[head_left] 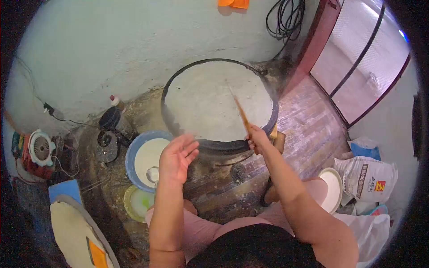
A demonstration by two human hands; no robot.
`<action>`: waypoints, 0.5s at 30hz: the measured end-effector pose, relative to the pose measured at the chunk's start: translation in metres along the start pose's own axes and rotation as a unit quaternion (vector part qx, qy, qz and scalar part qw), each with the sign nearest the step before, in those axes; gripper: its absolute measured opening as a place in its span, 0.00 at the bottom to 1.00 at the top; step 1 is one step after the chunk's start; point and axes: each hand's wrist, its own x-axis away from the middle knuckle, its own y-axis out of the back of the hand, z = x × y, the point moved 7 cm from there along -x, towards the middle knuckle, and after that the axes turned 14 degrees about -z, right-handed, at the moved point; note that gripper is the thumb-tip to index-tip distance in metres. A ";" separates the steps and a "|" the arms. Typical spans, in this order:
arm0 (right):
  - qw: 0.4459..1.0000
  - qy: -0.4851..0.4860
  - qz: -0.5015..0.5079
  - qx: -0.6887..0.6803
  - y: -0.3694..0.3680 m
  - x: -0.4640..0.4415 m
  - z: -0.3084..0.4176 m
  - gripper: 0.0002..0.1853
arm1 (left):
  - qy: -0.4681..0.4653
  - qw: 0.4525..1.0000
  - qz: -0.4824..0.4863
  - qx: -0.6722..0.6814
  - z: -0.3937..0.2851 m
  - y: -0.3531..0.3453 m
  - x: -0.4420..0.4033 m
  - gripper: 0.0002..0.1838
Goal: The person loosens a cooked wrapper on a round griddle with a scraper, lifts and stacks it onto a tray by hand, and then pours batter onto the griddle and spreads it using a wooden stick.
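Note:
A large round griddle (275,107) with a dark rim stands on the floor in front of me, covered by a thin, pale sheet of batter (201,98). My right hand (258,137) is wrapped around a long wooden stick (241,111) at the griddle's near right edge. The stick's far end reaches over the middle of the sheet; whether it touches is unclear. Fingers apart and palm turned up, my left hand (178,156) is near the griddle's front left edge, holding nothing. Beside it is a blue basin (130,154) of white batter with a ladle (153,174) in it.
A smaller greenish bowl (129,206) sits below the basin. To the left are a small fan (41,147), dark containers (111,119) and a padded board with a pale disc (73,228). White sacks (368,178) and a round white container (331,190) lie right, near a door (353,58).

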 end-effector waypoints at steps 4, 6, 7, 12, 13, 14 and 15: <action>0.997 0.060 -0.026 0.050 0.008 0.008 0.003 0.20 | -0.001 1.000 0.020 -0.009 0.003 -0.004 0.001 0.15; 0.987 0.106 0.038 0.110 0.005 0.015 0.001 0.19 | 0.005 1.000 0.021 -0.007 0.004 -0.005 0.001 0.15; 0.992 0.087 0.005 0.091 0.014 0.012 -0.001 0.19 | 0.012 1.000 0.019 -0.004 0.006 -0.004 0.001 0.15; 0.993 0.082 -0.082 0.007 0.062 -0.002 -0.003 0.21 | 0.003 1.000 0.019 -0.018 0.005 -0.003 0.000 0.16; 0.993 0.082 -0.085 0.008 0.067 0.001 -0.005 0.21 | 0.000 1.000 0.022 -0.021 0.004 -0.004 0.001 0.16; 0.995 0.082 -0.055 -0.011 0.067 0.005 -0.009 0.22 | -0.002 0.999 0.025 -0.023 0.004 -0.005 0.002 0.16; 0.996 0.082 -0.024 -0.030 0.066 0.010 -0.012 0.22 | 0.001 1.000 0.013 -0.026 0.004 -0.007 0.004 0.16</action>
